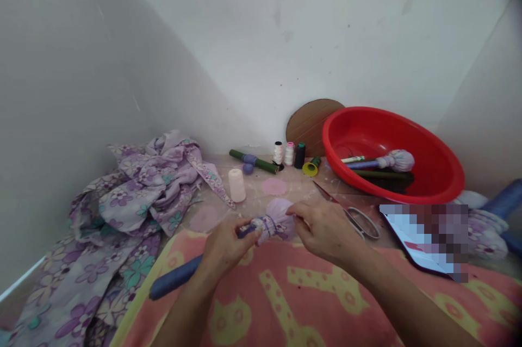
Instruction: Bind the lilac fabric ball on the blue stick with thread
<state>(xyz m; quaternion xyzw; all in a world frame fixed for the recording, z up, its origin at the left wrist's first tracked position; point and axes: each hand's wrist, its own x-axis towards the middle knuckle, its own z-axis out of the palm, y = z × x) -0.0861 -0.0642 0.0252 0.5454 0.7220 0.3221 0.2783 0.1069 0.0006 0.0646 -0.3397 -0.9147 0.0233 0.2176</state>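
My left hand [228,246] is wrapped round a blue-wrapped stick [175,277] just below its cloth-covered head. The stick slants down to the left. Its round head [278,216] is floral cloth, bound at the neck with dark thread. My right hand [320,227] pinches at the right side of that head; whether cloth or thread lies between the fingertips is too small to tell. Scissors [367,223] lie behind my right hand. Below both hands is a pink and yellow patterned cloth [261,303].
Floral fabric [138,200] is heaped at left. A white thread cone [237,186], small spools [289,154] and a green stick [261,163] stand or lie behind. At right are a red basin [444,173] holding another cloth-headed stick [397,161], and a partly pixelated phone [420,249].
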